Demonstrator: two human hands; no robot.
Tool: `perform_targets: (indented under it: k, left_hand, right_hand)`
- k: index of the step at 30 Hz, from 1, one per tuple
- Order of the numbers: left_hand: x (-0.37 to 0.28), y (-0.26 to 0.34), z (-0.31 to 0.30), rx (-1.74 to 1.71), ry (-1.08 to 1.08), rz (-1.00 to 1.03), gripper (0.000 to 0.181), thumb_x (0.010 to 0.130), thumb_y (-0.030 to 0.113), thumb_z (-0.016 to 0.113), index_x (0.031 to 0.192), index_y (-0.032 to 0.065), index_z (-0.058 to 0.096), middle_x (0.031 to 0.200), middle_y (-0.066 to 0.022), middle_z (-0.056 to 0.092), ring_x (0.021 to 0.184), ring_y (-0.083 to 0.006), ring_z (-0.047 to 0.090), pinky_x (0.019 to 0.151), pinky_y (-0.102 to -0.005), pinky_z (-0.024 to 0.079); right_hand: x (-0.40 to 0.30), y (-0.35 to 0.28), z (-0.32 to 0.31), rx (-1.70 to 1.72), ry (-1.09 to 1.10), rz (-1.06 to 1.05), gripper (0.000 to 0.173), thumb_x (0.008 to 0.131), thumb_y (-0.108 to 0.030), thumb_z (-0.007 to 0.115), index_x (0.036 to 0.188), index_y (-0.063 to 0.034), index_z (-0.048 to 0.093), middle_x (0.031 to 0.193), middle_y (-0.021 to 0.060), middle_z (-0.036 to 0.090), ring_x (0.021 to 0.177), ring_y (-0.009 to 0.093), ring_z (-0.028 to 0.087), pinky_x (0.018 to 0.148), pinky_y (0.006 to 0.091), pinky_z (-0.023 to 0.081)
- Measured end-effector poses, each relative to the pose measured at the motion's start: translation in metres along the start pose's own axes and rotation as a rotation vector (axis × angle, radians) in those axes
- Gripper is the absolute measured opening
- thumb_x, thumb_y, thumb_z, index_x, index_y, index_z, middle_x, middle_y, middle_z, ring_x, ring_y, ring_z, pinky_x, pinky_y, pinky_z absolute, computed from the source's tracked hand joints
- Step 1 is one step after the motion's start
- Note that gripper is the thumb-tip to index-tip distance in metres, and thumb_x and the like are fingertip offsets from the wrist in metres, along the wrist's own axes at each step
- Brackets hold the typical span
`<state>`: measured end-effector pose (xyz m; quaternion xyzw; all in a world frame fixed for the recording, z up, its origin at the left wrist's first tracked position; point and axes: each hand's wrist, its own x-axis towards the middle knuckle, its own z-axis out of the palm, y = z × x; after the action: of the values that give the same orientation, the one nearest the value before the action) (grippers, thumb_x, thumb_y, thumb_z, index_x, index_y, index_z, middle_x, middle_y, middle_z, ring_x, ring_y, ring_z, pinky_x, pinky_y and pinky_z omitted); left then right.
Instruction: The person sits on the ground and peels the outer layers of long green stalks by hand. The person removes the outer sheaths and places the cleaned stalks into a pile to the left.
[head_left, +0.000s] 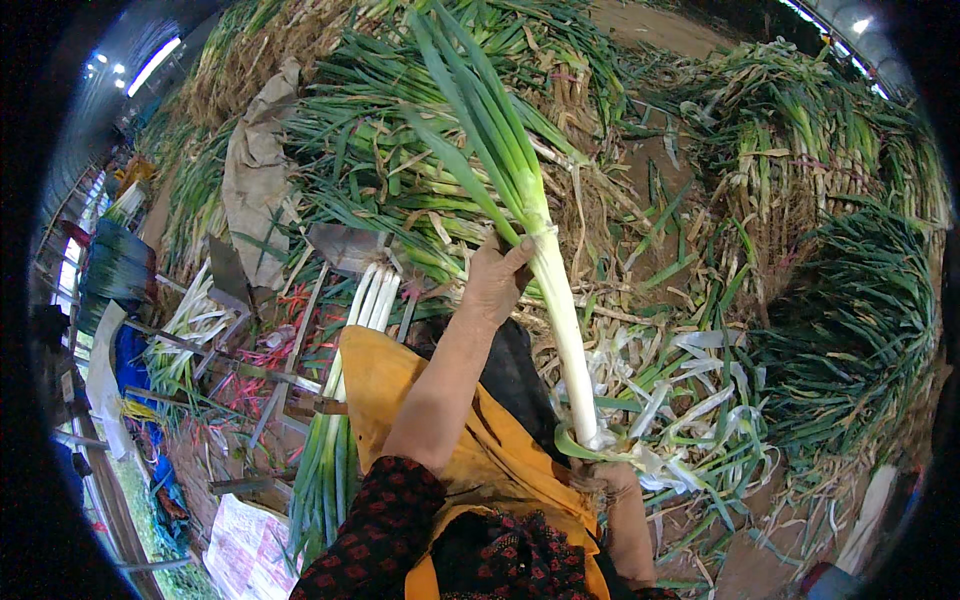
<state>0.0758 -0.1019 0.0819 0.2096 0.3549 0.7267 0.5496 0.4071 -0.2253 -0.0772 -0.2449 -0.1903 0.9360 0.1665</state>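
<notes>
My left hand (495, 281) is closed around a large green onion (566, 330), just where the white stalk turns into green leaves. The onion is tilted, its leaves pointing away from me and its white lower end towards my lap. At that lower end, my right hand (611, 480) grips a strip of pulled-down outer leaf (581, 448); its fingers are partly hidden. To the left of my lap, several peeled green onions (379, 296) lie in a metal frame (300, 330), white ends away from me. An orange apron (382, 367) covers my lap.
Unpeeled green onions (375, 112) are heaped ahead, and tied bundles (810, 142) stand at right. Peeled leaf scraps (697, 420) litter the ground by my right hand. Pink ties (277, 337) lie near the frame. A beige sheet (259, 180) rests beyond it.
</notes>
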Motion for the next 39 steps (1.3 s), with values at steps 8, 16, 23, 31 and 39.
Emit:
perform_targets:
  k: [8,16,23,31,39]
  left_hand:
    - [-0.060,-0.088,0.018,0.272,0.246,-0.861,0.029,0.089,0.027,0.055,0.111,0.0079,0.055,0.106,-0.0104,0.060,0.102,-0.0211,0.056,0.089,-0.0363,0.045]
    - [-0.050,-0.052,0.008,1.139,-0.011,-0.250,0.052,0.087,0.022,0.056,0.131,-0.0003,0.039,0.089,-0.0160,0.065,0.081,-0.0233,0.062,0.072,-0.0348,0.048]
    - [-0.019,0.020,0.025,0.038,-0.211,0.004,0.041,0.093,0.029,0.051,0.122,0.0025,0.041,0.110,-0.0078,0.055,0.098,-0.0195,0.055,0.083,-0.0328,0.046]
    - [-0.021,0.002,-0.022,-0.015,-0.154,0.023,0.060,0.075,0.025,0.075,0.122,0.0086,0.042,0.103,-0.0038,0.058,0.091,-0.0200,0.061,0.074,-0.0359,0.056]
    - [-0.033,0.021,0.013,0.384,0.063,0.247,0.043,0.070,0.017,0.078,0.103,0.0029,0.055,0.092,-0.0032,0.061,0.081,-0.0123,0.058,0.069,-0.0273,0.049]
  right_hand:
    - [0.008,-0.041,0.056,-0.348,0.050,-0.135,0.043,0.071,-0.009,0.069,0.109,0.0032,0.053,0.070,0.0072,0.057,0.046,0.011,0.043,0.042,0.0266,0.031]
    - [-0.021,-0.046,0.063,-0.276,0.154,-0.174,0.047,0.067,-0.002,0.075,0.109,0.0031,0.056,0.074,0.0066,0.059,0.053,0.011,0.048,0.044,0.0270,0.035]
    - [-0.019,-0.041,0.076,-0.402,0.284,-0.051,0.052,0.063,-0.003,0.078,0.111,-0.0013,0.058,0.091,0.0077,0.064,0.077,0.016,0.059,0.065,0.0311,0.049]
    - [0.004,-0.017,0.067,0.101,-0.254,0.008,0.066,0.067,-0.011,0.076,0.124,-0.0029,0.043,0.087,0.0091,0.058,0.062,0.017,0.053,0.053,0.0285,0.040]
    - [0.011,0.003,0.047,0.061,-0.042,0.073,0.051,0.067,-0.013,0.075,0.111,0.0001,0.053,0.081,0.0075,0.059,0.054,0.014,0.053,0.046,0.0257,0.040]
